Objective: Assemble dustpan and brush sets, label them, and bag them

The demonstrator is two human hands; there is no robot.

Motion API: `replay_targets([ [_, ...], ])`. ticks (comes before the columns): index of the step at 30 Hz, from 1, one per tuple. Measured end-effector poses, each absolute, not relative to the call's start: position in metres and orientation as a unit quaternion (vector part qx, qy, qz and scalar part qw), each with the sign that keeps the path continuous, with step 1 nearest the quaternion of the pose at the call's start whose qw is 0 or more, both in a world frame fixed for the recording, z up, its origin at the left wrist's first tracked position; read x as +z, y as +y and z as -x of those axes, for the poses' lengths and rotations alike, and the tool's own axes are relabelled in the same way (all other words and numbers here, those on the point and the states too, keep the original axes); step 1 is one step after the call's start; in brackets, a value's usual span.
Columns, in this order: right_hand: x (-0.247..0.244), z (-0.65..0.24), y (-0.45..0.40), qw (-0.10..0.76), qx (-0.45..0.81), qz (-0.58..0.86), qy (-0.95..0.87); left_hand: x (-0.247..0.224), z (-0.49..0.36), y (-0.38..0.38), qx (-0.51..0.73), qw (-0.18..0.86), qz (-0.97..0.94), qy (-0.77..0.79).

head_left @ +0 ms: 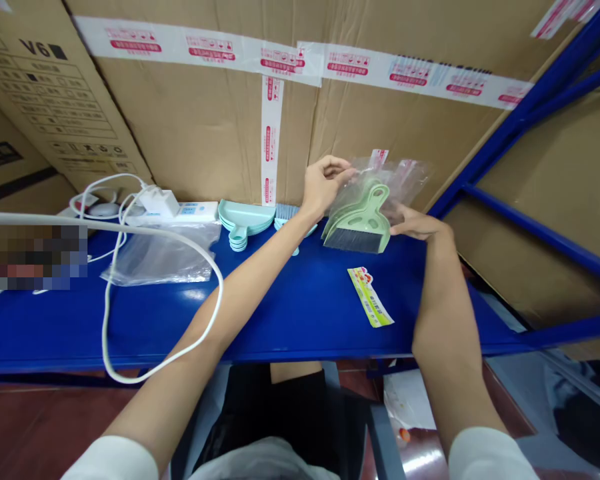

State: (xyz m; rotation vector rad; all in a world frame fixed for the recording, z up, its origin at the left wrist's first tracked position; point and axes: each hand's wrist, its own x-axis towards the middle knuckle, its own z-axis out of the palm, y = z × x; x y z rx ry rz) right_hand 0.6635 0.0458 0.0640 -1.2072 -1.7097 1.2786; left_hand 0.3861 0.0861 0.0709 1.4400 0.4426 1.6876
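A pale green hand brush [369,209] stands close to upright, dark bristles down and looped handle uppermost; a matching green dustpan [332,225] nests behind it; a clear, crinkled plastic bag [414,176] surrounds their upper part, toward the worktop's [305,307] back.

A blue tabletop [300,307] carries a stack of pale-blue dustpans [247,219]. Left of the dustpans lie clear plastic [165,257] and a white power strip [198,211]; just right of them sit pale-blue brushes [286,212], partly hidden. Farther right of the dustpans, and nearer the front edge, lies a yellow-green printed card [371,298].
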Motion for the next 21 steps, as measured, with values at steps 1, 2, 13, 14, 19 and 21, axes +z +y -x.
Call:
replay_targets([
  [1, 0.061, -0.657, 0.048, 0.319, 0.481, 0.463, -0.673, 0.074, -0.385, 0.087, 0.683, 0.412, -0.578, 0.173],
  [2, 0.059, -0.651, 0.049, 0.308, 0.464, 0.462, -0.691, 0.077, -0.383, 0.088, 0.692, 0.397, -0.579, 0.169],
  [13, 0.016, -0.642, 0.062, 0.341, 0.423, 0.496, -0.678, 0.133, -0.279, 0.075, 0.751, 0.240, -0.572, 0.227],
  [14, 0.013, -0.639, 0.064, 0.352, 0.423, 0.495, -0.673, 0.136, -0.265, 0.072, 0.751, 0.230, -0.562, 0.258],
  [19, 0.003, -0.634, 0.073, 0.417, 0.416, 0.495, -0.639, 0.135, -0.185, 0.057, 0.667, 0.214, -0.526, 0.482],
  [21, 0.004, -0.639, 0.073, 0.460, 0.418, 0.513, -0.592, 0.129, -0.150, 0.051, 0.621, 0.224, -0.556, 0.505],
])
